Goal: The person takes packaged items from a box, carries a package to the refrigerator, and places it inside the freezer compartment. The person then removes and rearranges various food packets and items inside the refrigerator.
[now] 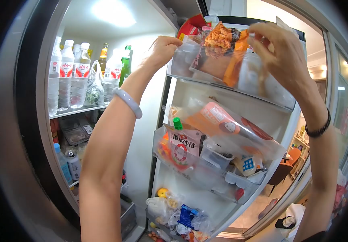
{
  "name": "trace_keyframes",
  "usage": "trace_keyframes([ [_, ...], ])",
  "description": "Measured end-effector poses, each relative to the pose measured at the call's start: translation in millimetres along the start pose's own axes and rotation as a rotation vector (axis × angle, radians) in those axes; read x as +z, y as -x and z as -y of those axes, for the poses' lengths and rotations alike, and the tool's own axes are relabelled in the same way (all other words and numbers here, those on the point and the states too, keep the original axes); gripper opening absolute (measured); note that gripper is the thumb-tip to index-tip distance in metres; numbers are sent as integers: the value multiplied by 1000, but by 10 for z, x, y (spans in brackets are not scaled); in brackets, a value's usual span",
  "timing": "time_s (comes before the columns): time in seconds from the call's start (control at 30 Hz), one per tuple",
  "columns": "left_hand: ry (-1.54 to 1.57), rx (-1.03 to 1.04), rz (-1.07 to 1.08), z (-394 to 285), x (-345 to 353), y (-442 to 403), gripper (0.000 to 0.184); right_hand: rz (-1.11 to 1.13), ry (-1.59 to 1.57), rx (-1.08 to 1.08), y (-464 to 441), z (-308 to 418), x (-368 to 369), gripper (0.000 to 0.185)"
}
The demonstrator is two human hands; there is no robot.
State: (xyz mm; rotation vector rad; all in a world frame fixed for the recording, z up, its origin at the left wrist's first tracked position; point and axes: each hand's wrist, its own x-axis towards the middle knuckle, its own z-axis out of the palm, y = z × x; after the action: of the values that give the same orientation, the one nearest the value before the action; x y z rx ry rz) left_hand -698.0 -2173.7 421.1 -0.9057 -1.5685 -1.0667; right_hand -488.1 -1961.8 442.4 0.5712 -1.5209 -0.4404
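My left hand [162, 51] is closed over the left rim of the top door bin [186, 66] in the fridge door. A pale bracelet circles that wrist. My right hand [277, 54], smeared by motion, is raised over the right part of the same bin with bent fingers close to an orange packet [238, 48]; whether it grips anything is unclear. A clear bag of orange-red snack food [220, 37] and a red packet [192, 27] stick up from this bin. Below, a blurred packet with an orange cartoon label [218, 117] lies slanted over the middle bin.
The middle door bin [190, 171] holds a green-capped sauce pouch [184, 143] and a plastic tub [216, 155]. Bagged items [160, 209] fill the lowest bin. Clear bottles [79, 76] and a green bottle [125, 64] stand on the fridge shelf [77, 111]. A doorway is at right.
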Motion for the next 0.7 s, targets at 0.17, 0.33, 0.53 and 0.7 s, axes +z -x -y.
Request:
trace_keyframes([
  [0.17,-39,-114,51,-65,124,-96,33,26,-40,48,434,-12,-186,15],
  [0.33,-113,-154,87,-30,124,-112,35,36,28,99,673,28,-309,12],
  [0.53,132,-274,128,-138,21,-1,37,-72,12,-11,879,38,-336,14],
  [0.7,-122,-113,-57,-57,83,-360,40,-85,21,0,936,21,-410,15],
])
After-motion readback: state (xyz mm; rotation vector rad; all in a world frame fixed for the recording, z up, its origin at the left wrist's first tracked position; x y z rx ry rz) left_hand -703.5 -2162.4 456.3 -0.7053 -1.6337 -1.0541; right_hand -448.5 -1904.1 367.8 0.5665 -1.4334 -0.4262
